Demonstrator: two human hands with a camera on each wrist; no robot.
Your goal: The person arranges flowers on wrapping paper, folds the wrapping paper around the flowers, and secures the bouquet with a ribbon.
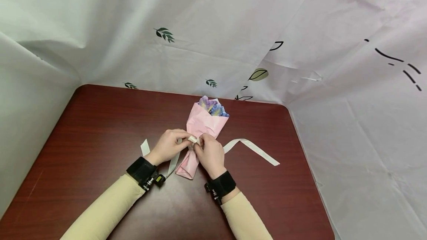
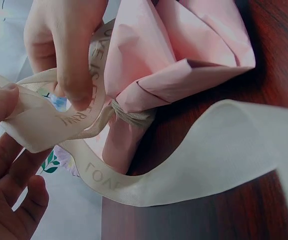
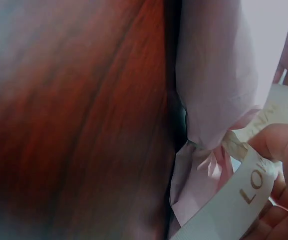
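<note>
A bouquet in pink wrapping paper (image 1: 203, 121), with purple and blue flowers (image 1: 213, 107) at its top, lies on the table. A cream ribbon (image 2: 208, 160) with printed lettering circles its narrow waist in a knot (image 2: 131, 115). My left hand (image 1: 169, 144) pinches a folded loop of this ribbon between thumb and fingers, to the left of the waist. On the other side, my right hand (image 1: 212, 155) pinches the ribbon close by the knot, its fingertips near the left hand's. In the right wrist view, ribbon (image 3: 233, 202) hangs down from the right fingers.
The dark red wooden table (image 1: 110, 121) has rounded far corners. One ribbon tail (image 1: 260, 150) stretches right across it; another ribbon end (image 1: 145, 147) shows beyond the left wrist. White cloth (image 1: 207, 55) with leaf prints hangs behind and at both sides.
</note>
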